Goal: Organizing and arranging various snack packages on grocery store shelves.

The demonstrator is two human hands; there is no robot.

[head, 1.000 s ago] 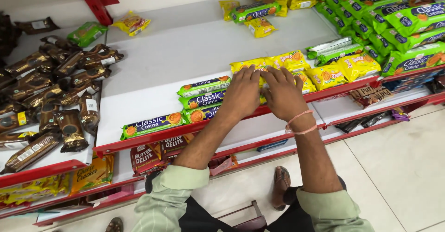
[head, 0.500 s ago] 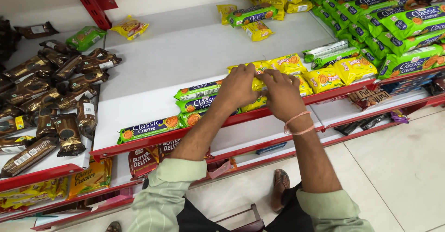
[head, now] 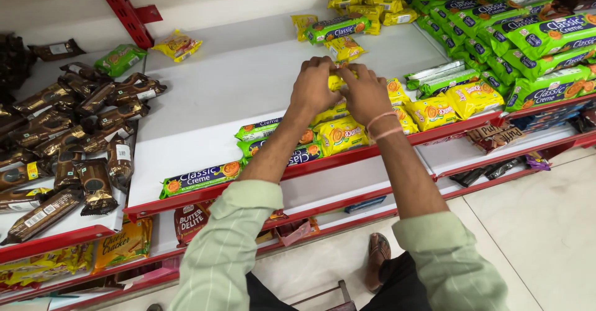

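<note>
My left hand (head: 313,87) and my right hand (head: 366,94) meet over the white shelf (head: 230,94), both gripping a small yellow biscuit packet (head: 336,80) lifted slightly above a cluster of yellow packets (head: 341,134). Just left of the hands, green and blue cream-biscuit packs (head: 257,130) lie along the shelf's front edge. A further green pack (head: 202,178) lies alone nearer the red shelf lip. A pink band circles my right wrist.
Brown wrapped bars (head: 74,137) cover the left shelf section. Stacks of green cream-biscuit packs (head: 540,44) fill the right side, with yellow packets (head: 456,103) below them. More yellow and green packs (head: 347,19) sit at the back. Lower shelves hold other packets.
Both hands have moved from the front-edge packets further back and up the shelf, and now hold one yellow packet between them.
</note>
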